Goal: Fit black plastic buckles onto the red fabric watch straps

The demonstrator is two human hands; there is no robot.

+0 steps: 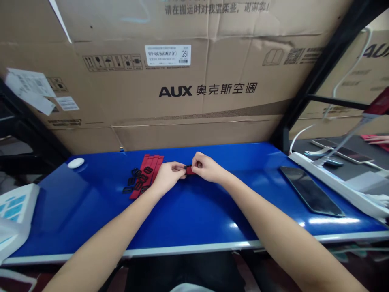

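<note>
A short piece of red strap (190, 170) with a small black part at its left end is held between my two hands above the blue table. My left hand (170, 175) pinches the black part, fingers closed. On the other side, my right hand (206, 167) has its fingers closed on the strap's right end. Left of my hands, several red straps (155, 162) lie side by side on the table. Several black buckles (141, 177) are scattered over and beside them.
A cardboard wall (194, 105) rises behind the blue table (212, 215). At the right lie a dark phone (310, 190) and a white power strip (337, 182). A white device (18, 211) and a round white object (75, 163) are at the left.
</note>
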